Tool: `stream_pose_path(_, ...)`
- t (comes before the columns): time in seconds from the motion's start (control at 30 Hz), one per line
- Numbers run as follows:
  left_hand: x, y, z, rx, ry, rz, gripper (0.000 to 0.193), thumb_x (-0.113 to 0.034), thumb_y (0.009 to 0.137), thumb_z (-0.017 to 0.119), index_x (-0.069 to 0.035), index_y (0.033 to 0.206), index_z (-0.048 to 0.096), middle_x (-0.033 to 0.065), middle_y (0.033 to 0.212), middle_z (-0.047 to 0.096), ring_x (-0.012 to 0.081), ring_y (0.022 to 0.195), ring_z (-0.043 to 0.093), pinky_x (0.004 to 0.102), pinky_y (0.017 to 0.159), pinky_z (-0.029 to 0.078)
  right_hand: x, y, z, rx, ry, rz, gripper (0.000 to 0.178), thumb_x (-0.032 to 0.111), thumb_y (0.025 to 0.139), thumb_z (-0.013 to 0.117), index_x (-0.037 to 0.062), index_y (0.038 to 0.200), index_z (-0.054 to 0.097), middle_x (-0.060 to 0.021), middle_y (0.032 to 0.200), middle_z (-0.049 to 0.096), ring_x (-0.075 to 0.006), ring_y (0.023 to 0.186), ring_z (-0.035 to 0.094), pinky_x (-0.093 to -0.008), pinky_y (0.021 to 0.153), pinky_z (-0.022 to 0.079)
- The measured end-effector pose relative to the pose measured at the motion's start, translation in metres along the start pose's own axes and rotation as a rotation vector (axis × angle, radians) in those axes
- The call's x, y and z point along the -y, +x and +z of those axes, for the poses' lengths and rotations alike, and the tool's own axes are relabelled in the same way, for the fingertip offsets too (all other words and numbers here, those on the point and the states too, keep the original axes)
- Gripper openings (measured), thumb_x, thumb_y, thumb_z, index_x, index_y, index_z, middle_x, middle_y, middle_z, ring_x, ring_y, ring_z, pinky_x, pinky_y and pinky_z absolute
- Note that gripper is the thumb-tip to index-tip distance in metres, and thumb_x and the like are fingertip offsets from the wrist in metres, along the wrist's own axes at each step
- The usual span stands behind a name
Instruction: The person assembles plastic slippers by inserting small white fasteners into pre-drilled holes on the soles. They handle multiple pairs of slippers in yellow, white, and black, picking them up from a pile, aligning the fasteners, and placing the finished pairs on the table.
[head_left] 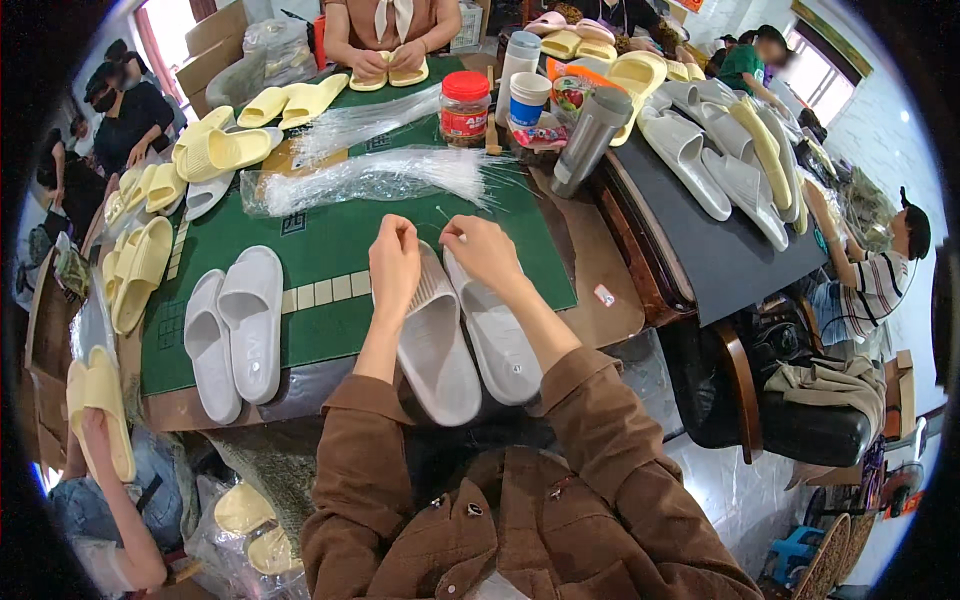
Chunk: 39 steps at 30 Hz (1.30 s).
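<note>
A pair of light grey slides lies in front of me, the left slide (440,365) and the right slide (508,350), toes pointing away. Over the left slide's strap is my left hand (397,262), its fingers closed in a pinch; what they hold is hidden. My right hand (485,255) is over the other strap, thumb and fingers pinched. A thin plastic tie (440,211) sticks up at its fingertips. Just beyond my hands lies a bundle of clear thin plastic ties (400,183) on its bag. To the left, another grey pair of slides (254,330) rests on the green mat (330,335).
Yellow slides (228,152) line the left side. A red-lidded jar (465,108), a paper cup (528,98) and a steel flask (592,140) stand at the back right. Grey slides (688,160) cover the dark side table (740,270). Co-workers sit across and at both sides.
</note>
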<state>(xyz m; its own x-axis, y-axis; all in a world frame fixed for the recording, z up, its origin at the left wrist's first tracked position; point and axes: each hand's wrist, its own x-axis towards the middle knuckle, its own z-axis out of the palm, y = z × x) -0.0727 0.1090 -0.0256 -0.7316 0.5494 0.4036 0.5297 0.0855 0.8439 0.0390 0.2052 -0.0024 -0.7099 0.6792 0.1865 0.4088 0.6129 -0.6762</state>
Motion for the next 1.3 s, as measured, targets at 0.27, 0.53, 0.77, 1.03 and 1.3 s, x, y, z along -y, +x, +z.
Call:
stream_pose_path(0.27, -0.015, -0.005, 0.004, 0.106, 0.026, 0.044, 0.013, -0.012, 0.089, 0.056, -0.001, 0.089, 0.062, 0.0161, 0.08, 0.064, 0.0315, 0.072, 0.062, 0.0384, 0.066, 0.047, -0.002, -0.003, -0.005, -0.065, 0.202, -0.042, 0.019, 0.025, 0.084, 0.06, 0.0104, 0.093, 0.07, -0.0109, 0.084, 0.069, -0.0308, 0.083, 0.066, -0.0409, 0.073, 0.05)
stream_pose_path(0.53, -0.009, -0.005, 0.004, 0.136, 0.092, 0.129, 0.01, -0.007, 0.088, 0.054, 0.003, 0.088, 0.058, 0.019, 0.082, 0.061, 0.0343, 0.075, 0.059, 0.0395, 0.068, 0.045, -0.011, 0.011, -0.002, -0.056, 0.094, -0.055, 0.016, 0.018, 0.081, 0.058, 0.0067, 0.086, 0.069, -0.0177, 0.079, 0.067, -0.0369, 0.077, 0.065, -0.044, 0.07, 0.051)
stream_pose_path(0.77, 0.004, -0.005, 0.007, 0.001, 0.076, 0.141, 0.009, -0.006, 0.092, 0.05, 0.002, 0.09, 0.054, 0.0161, 0.084, 0.059, 0.0313, 0.077, 0.058, 0.0379, 0.072, 0.045, -0.016, 0.005, 0.013, -0.222, 0.054, -0.105, 0.013, 0.014, 0.082, 0.055, 0.0061, 0.083, 0.066, -0.015, 0.086, 0.066, -0.0358, 0.081, 0.064, -0.0467, 0.071, 0.05)
stream_pose_path(1.03, -0.011, -0.008, 0.006, 0.164, 0.116, 0.029, 0.013, -0.011, 0.092, 0.052, 0.0, 0.09, 0.057, 0.0147, 0.083, 0.062, 0.0297, 0.077, 0.06, 0.039, 0.069, 0.045, -0.011, 0.001, 0.007, -0.17, 0.055, -0.162, 0.01, 0.012, 0.082, 0.055, 0.0085, 0.078, 0.064, -0.0158, 0.087, 0.058, -0.0383, 0.079, 0.061, -0.0489, 0.069, 0.049)
stream_pose_path(1.3, -0.017, -0.009, 0.009, 0.189, 0.033, 0.069, 0.017, -0.013, 0.094, 0.051, 0.0, 0.087, 0.059, 0.0102, 0.075, 0.058, 0.0196, 0.066, 0.054, 0.0319, 0.063, 0.042, -0.031, 0.008, 0.014, -0.317, 0.188, -0.121, 0.011, 0.01, 0.082, 0.057, 0.0041, 0.08, 0.065, -0.016, 0.087, 0.062, -0.0352, 0.085, 0.06, -0.0444, 0.074, 0.049)
